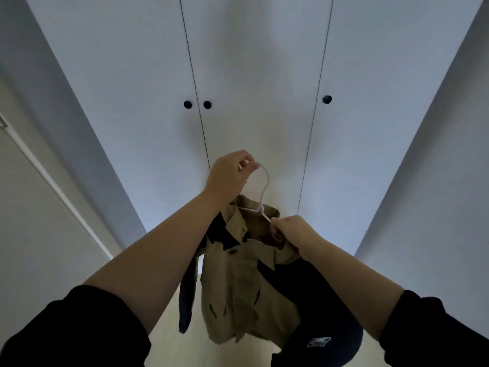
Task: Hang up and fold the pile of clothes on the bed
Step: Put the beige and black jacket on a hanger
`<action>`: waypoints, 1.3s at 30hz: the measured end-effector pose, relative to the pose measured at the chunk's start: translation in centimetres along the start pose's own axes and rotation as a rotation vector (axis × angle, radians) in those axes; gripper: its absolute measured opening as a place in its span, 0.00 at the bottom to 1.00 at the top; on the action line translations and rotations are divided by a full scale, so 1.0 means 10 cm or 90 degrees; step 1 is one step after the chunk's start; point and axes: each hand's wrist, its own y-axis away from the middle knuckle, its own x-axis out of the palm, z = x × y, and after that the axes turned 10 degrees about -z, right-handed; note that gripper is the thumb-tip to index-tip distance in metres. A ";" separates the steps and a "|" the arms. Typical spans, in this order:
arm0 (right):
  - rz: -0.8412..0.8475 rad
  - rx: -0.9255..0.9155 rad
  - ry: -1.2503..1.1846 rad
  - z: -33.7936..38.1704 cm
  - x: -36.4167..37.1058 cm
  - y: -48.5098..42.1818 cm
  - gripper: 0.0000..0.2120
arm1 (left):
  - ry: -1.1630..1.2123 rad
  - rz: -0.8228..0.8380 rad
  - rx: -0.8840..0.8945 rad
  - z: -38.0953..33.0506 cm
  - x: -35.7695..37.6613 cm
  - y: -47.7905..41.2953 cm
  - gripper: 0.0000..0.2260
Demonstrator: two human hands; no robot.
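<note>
My left hand (229, 176) pinches the hanger (265, 192); my right hand (294, 230) grips its arm. The coat (238, 287) is on, facing the shut closet (251, 75), not hung yet.

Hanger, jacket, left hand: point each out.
hanger (261, 205), head view, on its neck.
jacket (232, 287), head view, on the beige front panel.
left hand (227, 176), head view, on the back of the hand.

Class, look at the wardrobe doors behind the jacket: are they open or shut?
Shut. The white wardrobe doors lie flush, with only thin dark seams between them and no interior showing.
</note>
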 end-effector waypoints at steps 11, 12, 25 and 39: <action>-0.016 0.089 -0.027 0.68 0.34 -1.18 0.13 | 0.110 0.032 -0.324 1.54 0.33 -0.82 0.12; -0.026 0.094 -0.029 0.73 0.36 -1.27 0.13 | 0.117 0.030 -0.355 1.66 0.31 -0.95 0.14; -0.093 0.180 -0.036 1.25 0.75 -2.07 0.08 | -0.022 -0.037 -0.178 2.62 0.16 -2.49 0.13; -0.045 0.195 -0.068 1.19 1.23 -1.59 0.03 | 0.082 -0.241 -0.163 2.27 -0.61 -1.28 0.07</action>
